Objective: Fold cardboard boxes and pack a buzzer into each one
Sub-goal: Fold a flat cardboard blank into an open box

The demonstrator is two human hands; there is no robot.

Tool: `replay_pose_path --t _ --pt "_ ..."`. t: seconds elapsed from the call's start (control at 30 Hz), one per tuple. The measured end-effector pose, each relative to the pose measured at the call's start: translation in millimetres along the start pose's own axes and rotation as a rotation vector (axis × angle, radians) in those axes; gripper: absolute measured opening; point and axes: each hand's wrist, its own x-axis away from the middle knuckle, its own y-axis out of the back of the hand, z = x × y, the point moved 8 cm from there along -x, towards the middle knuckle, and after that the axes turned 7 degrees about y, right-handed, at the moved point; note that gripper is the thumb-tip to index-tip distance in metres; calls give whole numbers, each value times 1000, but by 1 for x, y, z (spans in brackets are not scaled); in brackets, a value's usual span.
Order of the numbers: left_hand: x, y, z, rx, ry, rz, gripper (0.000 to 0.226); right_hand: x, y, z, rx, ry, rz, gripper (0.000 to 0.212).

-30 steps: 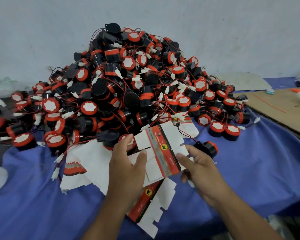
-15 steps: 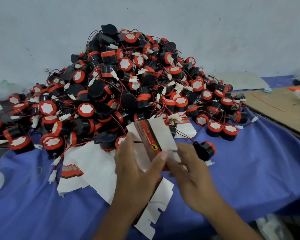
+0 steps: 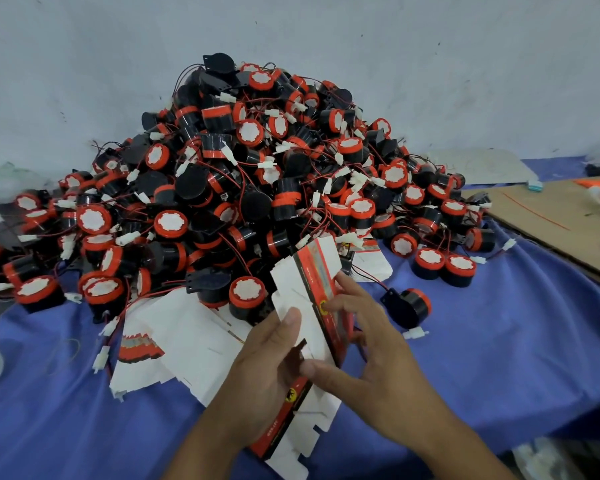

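Both hands rise from the bottom edge of the view and meet on one half-folded cardboard box (image 3: 293, 292), which stands tilted between them with its top leaning away from the person. The left hand (image 3: 264, 372) shows its back, the forearm coming up from the lower left. Its thumb (image 3: 289, 320) lies flat on the white panel of the box and its other fingers pass behind the card out of sight, so it grips the box from the left side. The right hand (image 3: 381, 362) reaches in from the lower right with the palm turned toward the left hand. Its thumb (image 3: 317, 370) presses the lower part of the box, its forefinger (image 3: 340, 301) rests on the red printed strip higher up, and the remaining fingers curl round the box's right side, so this hand is clamped on the box too. The hands sit close together, with the card between them. Just right of the right hand's fingers a single buzzer (image 3: 409, 306), black with a red band, lies on its side on the blue cloth (image 3: 499, 358) that covers the table, and its white plug (image 3: 414, 333) lies just beside it. Beyond both hands rises the heap of buzzers (image 3: 257, 174), with red wires tangled through it. Left of the left hand lies a fanned stack of flat box blanks (image 3: 187, 341), and another flat blank (image 3: 302, 434) lies under the wrists. Well to the right of the right hand lies a brown cardboard sheet (image 3: 551, 216)
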Motion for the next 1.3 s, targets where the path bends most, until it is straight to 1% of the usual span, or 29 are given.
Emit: replay_pose_path --t 0.1,0.17,0.27,0.33,0.43,0.5,0.57,0.7,0.77,0.83,0.9,0.97,1.03,1.1,1.13,1.2,1.23,1.3 --pt "-1 -2 -6 -136 -50 14 53 -1 -2 -3 -58 -43 24 84" --pt "-2 -1 -10 -249 -90 4 59 -2 -3 -4 -65 -44 44 91" --pt "-3 4 -13 -358 -111 -32 80 -1 0 -7 -34 -56 68 98" --pt "-3 7 -16 -370 -116 -51 94 1 2 -9 -21 -69 94 100" --pt "-1 9 -20 -345 -146 -54 107 2 -1 -11 -67 -98 182 99" --pt "0 4 -22 -302 -163 -4 107 2 -5 -11 -131 -101 230 93" --pt "1 -1 -23 -321 -176 36 106 2 -8 -10 -201 -102 255 88" --pt "3 -2 -25 -314 -168 9 107 -1 -5 -11 -231 -83 276 85" --pt "5 -2 -26 -291 -205 -6 99 -1 -3 -12 -260 -78 284 85" --pt "6 2 -26 -178 -184 -38 87 0 -1 -13 -282 -78 293 85" --pt "6 6 -23 -94 -146 -59 82 0 -1 -13 -308 -79 296 83" --pt "4 7 -20 -39 -119 -70 82 -1 1 -15 -332 -90 275 80" --pt "3 6 -20 16 -117 -74 85 -1 4 -19 -306 -103 253 78" --pt "3 7 -21 79 -128 -82 89 -1 8 -19 -173 -78 204 75" --pt "3 8 -21 118 -132 -92 92 0 11 -16 -75 -41 153 69" --pt "3 13 -21 182 -139 -118 95 0 17 -7 72 68 0 52" --pt "3 15 -19 185 -139 -126 94 1 20 -3 125 111 -79 44" --pt "0 15 -14 123 -130 -125 90 2 26 2 193 141 -203 39"
